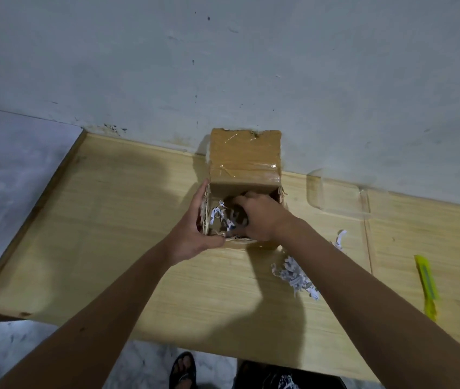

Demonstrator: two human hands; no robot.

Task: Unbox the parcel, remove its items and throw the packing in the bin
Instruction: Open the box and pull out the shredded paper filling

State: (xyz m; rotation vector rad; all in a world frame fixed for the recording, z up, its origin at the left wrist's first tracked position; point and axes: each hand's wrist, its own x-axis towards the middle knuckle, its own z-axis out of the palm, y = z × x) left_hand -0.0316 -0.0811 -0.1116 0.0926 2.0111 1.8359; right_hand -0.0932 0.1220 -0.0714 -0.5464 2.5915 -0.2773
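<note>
A brown cardboard parcel [245, 161] stands open on the wooden table [116, 220], its taped lid flap raised against the wall. White shredded paper [219, 216] fills the inside. My left hand [195, 234] grips the box's left wall, thumb along the near rim. My right hand [259, 217] reaches down into the box, its fingers curled among the shreds; whatever they hold is hidden. A pile of shredded paper [296, 276] lies on the table beside my right forearm.
A yellow utility knife [428, 287] lies near the table's right edge. A clear plastic piece [338, 192] sits by the wall right of the box. Grey floor lies to the left. My sandalled foot [183, 369] shows under the near edge.
</note>
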